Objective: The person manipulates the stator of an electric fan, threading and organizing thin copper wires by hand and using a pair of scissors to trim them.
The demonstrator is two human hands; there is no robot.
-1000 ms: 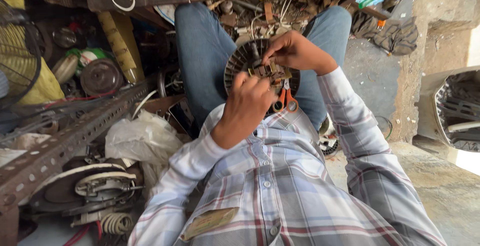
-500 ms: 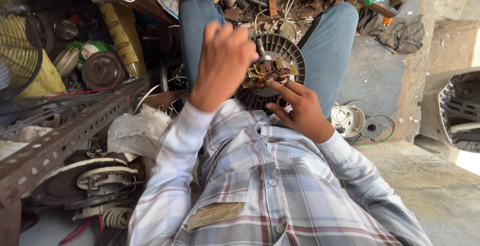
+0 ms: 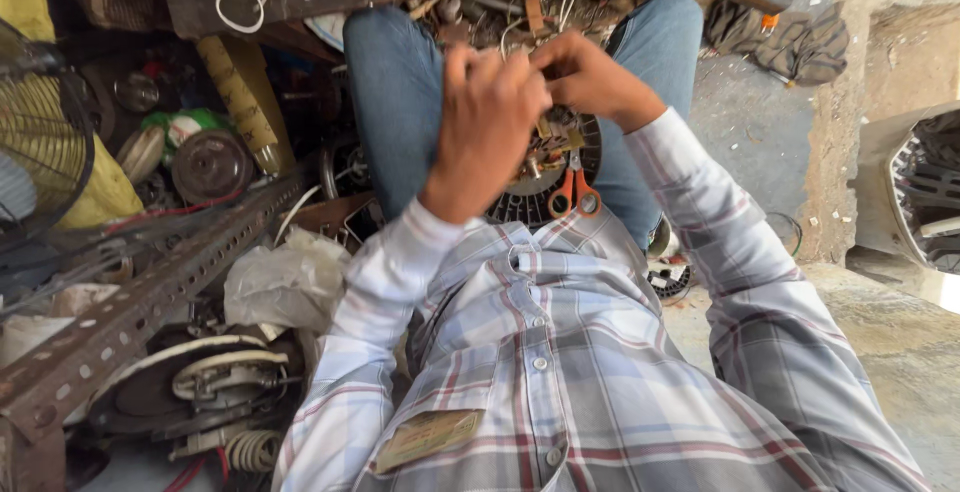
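Looking down at a lap here: both hands are bunched together in the upper middle of the frame, right over a round grey metal motor stator with copper windings that sits between the knees on the blue jeans. The left hand is raised with its back to the camera, fingers curled in and a bit motion-blurred, so I honestly can't tell if it's pinching anything. The right hand comes in from the upper right and meets it, fingers bent tight at the same spot just above the stator; whatever's between them is hidden too. Could be a wire, can't see it.

A pair of orange-handled scissors lies on the stator, just under the hands, handles pointing toward the plaid shirt.

Around that it's clutter. A perforated rusty angle-iron bar runs diagonally through the lower left, with a crumpled white plastic bag just beside it and another dark round motor with a white ring in the bottom left corner. A wire fan guard pokes in at the left edge, and a grey rag lies on the concrete floor at the upper right.
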